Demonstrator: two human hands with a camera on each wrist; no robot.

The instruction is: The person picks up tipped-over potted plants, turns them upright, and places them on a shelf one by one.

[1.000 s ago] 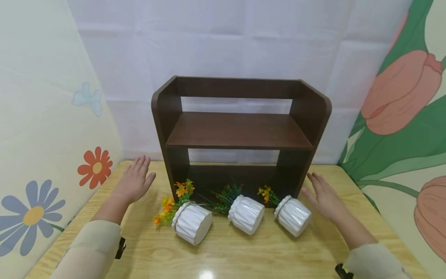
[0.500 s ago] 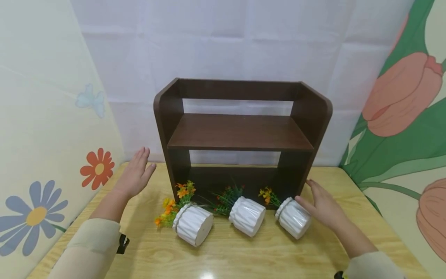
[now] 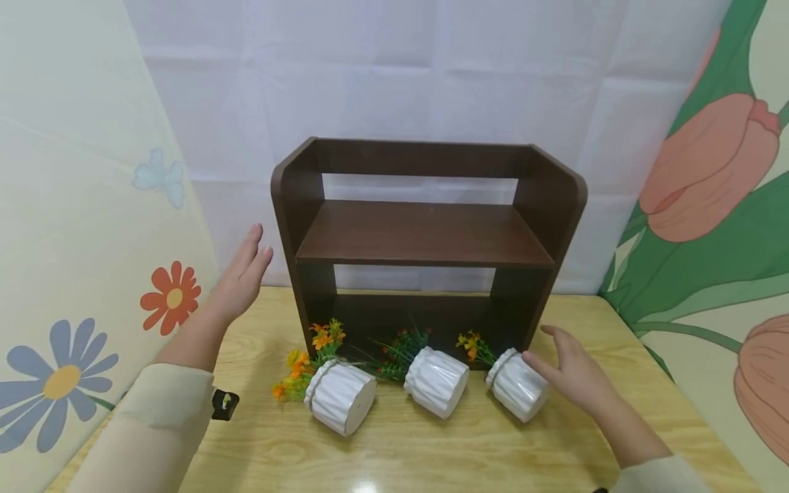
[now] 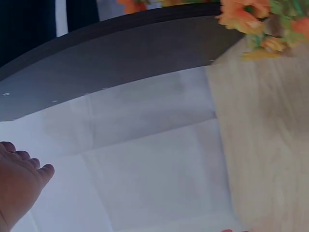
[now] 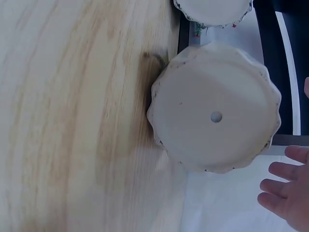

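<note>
My left hand (image 3: pixel 237 281) is raised beside the left side of a dark brown two-tier shelf (image 3: pixel 425 234), fingers straight and holding nothing. Close to the right-hand white flowerpot (image 3: pixel 516 387) is my right hand (image 3: pixel 574 373), its thumb at the pot's side and its fingers spread; the right wrist view shows this pot's round base (image 5: pixel 207 116) with a drain hole, apart from the fingers (image 5: pixel 282 186). That pot lies on its side with yellow flowers (image 3: pixel 473 344). Two more white pots lie tipped over: the middle one (image 3: pixel 436 382) with red-dotted greenery, the left one (image 3: pixel 341 397) with orange flowers (image 3: pixel 302 363).
The shelf stands on a wood-grain table (image 3: pixel 419 459), against a white cloth backdrop (image 3: pixel 394 82). Panels printed with flowers flank the table, a left one (image 3: pixel 80 205) and a right one (image 3: pixel 709 274). All the pots lie along the shelf's front edge.
My left hand has risen and turned edge-on beside the shelf. My right hand has shifted left, closer to the right-hand pot. The pots and shelf stay put.
</note>
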